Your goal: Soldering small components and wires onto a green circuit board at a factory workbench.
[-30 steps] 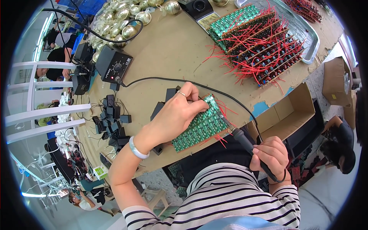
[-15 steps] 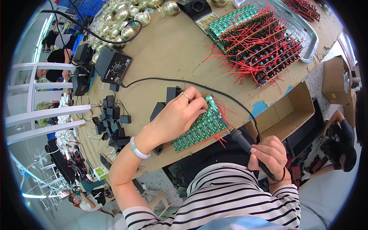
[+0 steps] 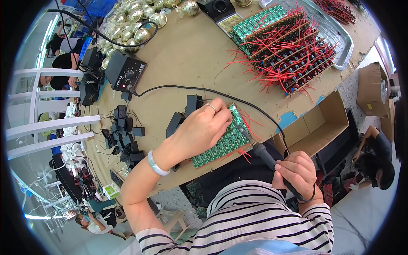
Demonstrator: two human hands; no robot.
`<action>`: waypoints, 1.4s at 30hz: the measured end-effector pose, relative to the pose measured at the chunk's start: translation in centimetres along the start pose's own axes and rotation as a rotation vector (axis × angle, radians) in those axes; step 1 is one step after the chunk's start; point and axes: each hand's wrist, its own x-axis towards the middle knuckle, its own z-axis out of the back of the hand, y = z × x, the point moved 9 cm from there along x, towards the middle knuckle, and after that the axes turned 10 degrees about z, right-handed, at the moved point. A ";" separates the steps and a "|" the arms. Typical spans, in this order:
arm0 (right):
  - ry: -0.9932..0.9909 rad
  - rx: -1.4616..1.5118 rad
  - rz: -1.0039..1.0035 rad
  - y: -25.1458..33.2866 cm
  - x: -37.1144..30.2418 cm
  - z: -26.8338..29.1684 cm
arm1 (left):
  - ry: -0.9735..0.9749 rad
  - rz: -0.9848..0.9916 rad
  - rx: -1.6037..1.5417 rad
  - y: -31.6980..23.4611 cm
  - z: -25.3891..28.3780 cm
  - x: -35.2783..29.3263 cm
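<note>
My left hand [image 3: 203,127] rests on a green panel of small circuit boards [image 3: 216,146] with red wires, lying on the brown table [image 3: 187,55] near its front edge; the fingers press down at the panel's far end. My right hand [image 3: 297,172] grips the black handle of a soldering iron [image 3: 265,155], whose tip points up-left onto the panel beside my left fingers. The iron's black cable [image 3: 191,89] runs across the table to a black soldering station [image 3: 125,72]. Whether my left fingers pinch solder wire is too small to tell.
A metal tray [image 3: 340,46] at the back right holds stacked green boards with red wires [image 3: 284,46]. Several small black parts [image 3: 125,138] lie at the left. Golden bells [image 3: 136,21] fill the far left corner. An open cardboard box [image 3: 316,127] sits below the table's right edge. Other people work nearby.
The iron's tip has moved up-left onto the panel, closer to my left fingers. My left hand has shifted slightly over the board.
</note>
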 end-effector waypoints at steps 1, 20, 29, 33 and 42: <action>0.008 -0.003 0.007 0.1 0.0 0.0 | -0.013 -0.003 0.018 -0.1 0.0 -0.1; -0.062 -0.085 -0.053 0.1 -0.3 1.6 | -0.063 -0.002 0.091 -0.3 -0.2 -0.5; -0.042 -0.088 -0.068 0.0 -0.5 1.9 | -0.078 -0.031 0.165 -0.8 0.1 -0.3; -0.047 -0.091 -0.058 0.2 -0.6 1.9 | -0.069 -0.017 0.200 -0.8 0.1 -0.2; -0.076 -0.109 -0.061 0.4 -0.6 2.1 | -0.066 -0.011 0.224 -0.8 0.1 -0.4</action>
